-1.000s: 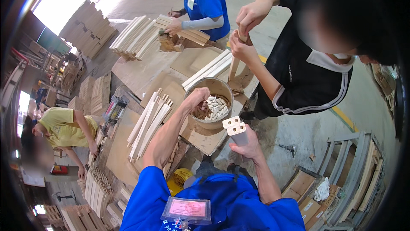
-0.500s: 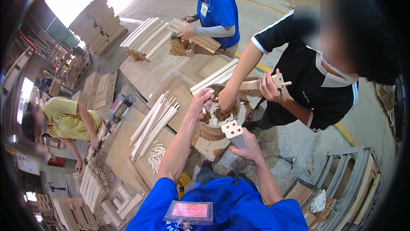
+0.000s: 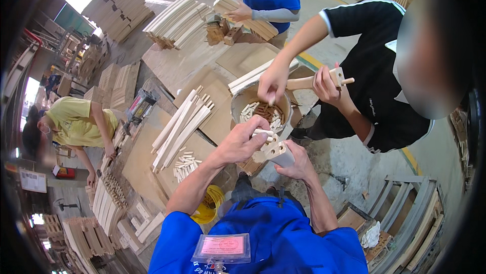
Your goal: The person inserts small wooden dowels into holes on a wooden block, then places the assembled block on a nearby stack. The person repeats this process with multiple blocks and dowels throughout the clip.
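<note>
My right hand [image 3: 297, 163] is closed around wooden pieces with drilled end holes [image 3: 277, 151], the holed ends facing up. My left hand [image 3: 244, 141] pinches a short pale wooden dowel [image 3: 261, 132] right at those holes; whether its tip sits in one I cannot tell. Just beyond my hands stands a round bucket [image 3: 234, 108] holding pale and brown dowels [image 3: 267, 110]. A co-worker's hand [image 3: 273, 82] is over the bucket. That person's other hand [image 3: 325, 85] grips a wooden piece [image 3: 304, 82] with a dowel sticking out of its end.
Left of the bucket, long wooden strips [image 3: 183, 128] and a pile of loose dowels [image 3: 186, 166] lie on the board-topped table. A yellow bucket [image 3: 216, 204] stands close by my left arm. Other people work at the far side and left. Slatted wooden frames [image 3: 405, 208] are at right.
My left hand has come down and right from beside the bucket, bringing the dowel to the drilled holes. The co-worker's hand has lifted up out of the bucket.
</note>
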`<action>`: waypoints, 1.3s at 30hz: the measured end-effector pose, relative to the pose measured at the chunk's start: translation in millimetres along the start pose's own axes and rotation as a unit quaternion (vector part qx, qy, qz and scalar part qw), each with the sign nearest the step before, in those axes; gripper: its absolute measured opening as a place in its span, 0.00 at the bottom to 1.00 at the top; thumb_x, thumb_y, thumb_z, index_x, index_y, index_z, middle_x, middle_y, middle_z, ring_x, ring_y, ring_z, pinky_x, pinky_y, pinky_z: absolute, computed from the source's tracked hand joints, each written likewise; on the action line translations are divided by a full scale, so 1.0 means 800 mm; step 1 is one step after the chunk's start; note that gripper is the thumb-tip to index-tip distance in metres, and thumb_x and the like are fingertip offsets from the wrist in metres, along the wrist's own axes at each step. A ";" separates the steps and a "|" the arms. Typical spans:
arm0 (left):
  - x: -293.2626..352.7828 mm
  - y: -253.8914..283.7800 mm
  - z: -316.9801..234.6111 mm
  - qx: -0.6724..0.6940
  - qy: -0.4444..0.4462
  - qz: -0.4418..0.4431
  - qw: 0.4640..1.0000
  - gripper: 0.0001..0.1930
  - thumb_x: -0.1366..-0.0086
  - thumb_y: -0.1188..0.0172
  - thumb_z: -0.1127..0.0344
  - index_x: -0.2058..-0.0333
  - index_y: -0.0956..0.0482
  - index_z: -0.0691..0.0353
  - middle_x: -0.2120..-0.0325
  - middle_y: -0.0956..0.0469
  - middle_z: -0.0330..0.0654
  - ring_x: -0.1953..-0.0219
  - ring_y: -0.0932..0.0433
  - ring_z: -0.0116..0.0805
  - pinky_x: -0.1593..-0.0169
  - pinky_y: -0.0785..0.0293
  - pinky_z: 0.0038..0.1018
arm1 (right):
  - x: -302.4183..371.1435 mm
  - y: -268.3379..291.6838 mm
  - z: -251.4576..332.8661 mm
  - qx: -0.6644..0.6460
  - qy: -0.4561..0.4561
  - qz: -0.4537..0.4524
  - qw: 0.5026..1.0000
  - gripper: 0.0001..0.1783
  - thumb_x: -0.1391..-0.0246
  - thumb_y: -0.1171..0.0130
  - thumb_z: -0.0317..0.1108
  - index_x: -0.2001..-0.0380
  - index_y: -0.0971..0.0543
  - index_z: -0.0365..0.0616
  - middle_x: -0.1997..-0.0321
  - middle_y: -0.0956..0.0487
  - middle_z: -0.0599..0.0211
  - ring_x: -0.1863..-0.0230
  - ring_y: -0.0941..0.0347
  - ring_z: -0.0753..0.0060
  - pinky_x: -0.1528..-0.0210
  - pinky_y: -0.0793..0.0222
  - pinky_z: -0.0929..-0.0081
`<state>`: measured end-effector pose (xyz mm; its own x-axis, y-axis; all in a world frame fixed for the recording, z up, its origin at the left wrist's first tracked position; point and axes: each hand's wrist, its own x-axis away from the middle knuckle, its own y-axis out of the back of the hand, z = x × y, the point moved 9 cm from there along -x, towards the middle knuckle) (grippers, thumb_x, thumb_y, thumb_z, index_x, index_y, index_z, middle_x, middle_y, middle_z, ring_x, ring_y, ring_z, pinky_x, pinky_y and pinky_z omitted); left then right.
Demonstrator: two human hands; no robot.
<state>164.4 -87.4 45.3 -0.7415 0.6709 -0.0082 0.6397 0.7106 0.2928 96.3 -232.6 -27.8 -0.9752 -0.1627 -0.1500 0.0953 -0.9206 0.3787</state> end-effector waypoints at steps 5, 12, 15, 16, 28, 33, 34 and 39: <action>0.010 0.004 -0.026 -0.122 -0.022 -0.003 0.992 0.07 0.29 0.48 0.67 0.57 0.31 0.63 0.75 0.24 0.51 0.71 0.21 0.50 0.66 0.26 0.41 | -0.005 -0.007 0.013 0.038 0.026 0.032 0.998 0.37 0.70 0.27 0.30 0.49 0.26 0.39 0.58 0.20 0.53 0.57 0.20 0.49 0.55 0.24 0.61; 0.024 0.008 -0.055 -0.298 -0.072 -0.027 0.952 0.07 0.31 0.45 0.67 0.58 0.29 0.63 0.77 0.25 0.53 0.74 0.23 0.57 0.70 0.28 0.45 | -0.008 -0.010 0.037 0.100 0.023 0.043 0.994 0.37 0.70 0.28 0.29 0.49 0.27 0.39 0.57 0.21 0.52 0.55 0.22 0.46 0.53 0.24 0.57; 0.023 0.013 -0.050 -0.301 -0.050 -0.016 0.952 0.07 0.31 0.45 0.67 0.58 0.29 0.64 0.77 0.25 0.52 0.75 0.23 0.57 0.71 0.28 0.46 | -0.006 -0.017 0.042 0.131 0.032 0.047 0.990 0.35 0.69 0.30 0.29 0.50 0.27 0.39 0.58 0.22 0.52 0.56 0.22 0.45 0.54 0.24 0.57; 0.022 0.014 -0.047 -0.295 -0.036 -0.010 0.955 0.07 0.31 0.45 0.67 0.58 0.29 0.64 0.77 0.25 0.52 0.75 0.23 0.57 0.72 0.28 0.46 | -0.007 -0.019 0.045 0.146 0.038 0.051 0.987 0.34 0.68 0.30 0.29 0.51 0.27 0.39 0.58 0.22 0.53 0.57 0.22 0.45 0.54 0.24 0.57; 0.047 0.046 -0.030 -0.112 -0.079 -0.126 0.983 0.08 0.25 0.50 0.68 0.57 0.34 0.67 0.72 0.24 0.53 0.71 0.21 0.49 0.67 0.25 0.39 | -0.012 -0.051 0.062 0.028 0.033 0.085 0.995 0.38 0.69 0.29 0.29 0.48 0.27 0.38 0.55 0.21 0.52 0.53 0.22 0.46 0.52 0.25 0.59; 0.068 0.048 -0.045 -0.132 -0.142 -0.172 0.966 0.07 0.25 0.51 0.70 0.58 0.36 0.69 0.73 0.24 0.51 0.75 0.22 0.45 0.70 0.26 0.37 | -0.015 -0.048 0.070 -0.005 0.039 0.075 0.996 0.37 0.68 0.31 0.27 0.48 0.27 0.39 0.56 0.21 0.53 0.54 0.22 0.44 0.53 0.25 0.57; 0.069 0.048 -0.048 -0.138 -0.147 -0.175 0.964 0.07 0.26 0.51 0.71 0.58 0.36 0.69 0.73 0.24 0.51 0.76 0.23 0.45 0.71 0.26 0.37 | -0.014 -0.047 0.069 -0.011 0.035 0.071 0.997 0.37 0.68 0.31 0.27 0.47 0.28 0.39 0.56 0.21 0.52 0.54 0.22 0.44 0.53 0.25 0.57; 0.083 0.050 -0.049 -0.140 -0.151 -0.221 0.953 0.11 0.23 0.51 0.63 0.58 0.33 0.67 0.79 0.29 0.42 0.80 0.30 0.30 0.75 0.32 0.28 | -0.012 -0.044 0.070 -0.032 0.025 0.066 0.997 0.38 0.68 0.31 0.27 0.47 0.28 0.38 0.56 0.21 0.50 0.53 0.22 0.44 0.52 0.25 0.58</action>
<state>133.2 -22.7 93.8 -0.8072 0.3799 -0.4519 0.1683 0.8818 0.4406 91.4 -178.9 11.1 -0.9422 -0.3004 -0.1484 0.2370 -0.9106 0.3387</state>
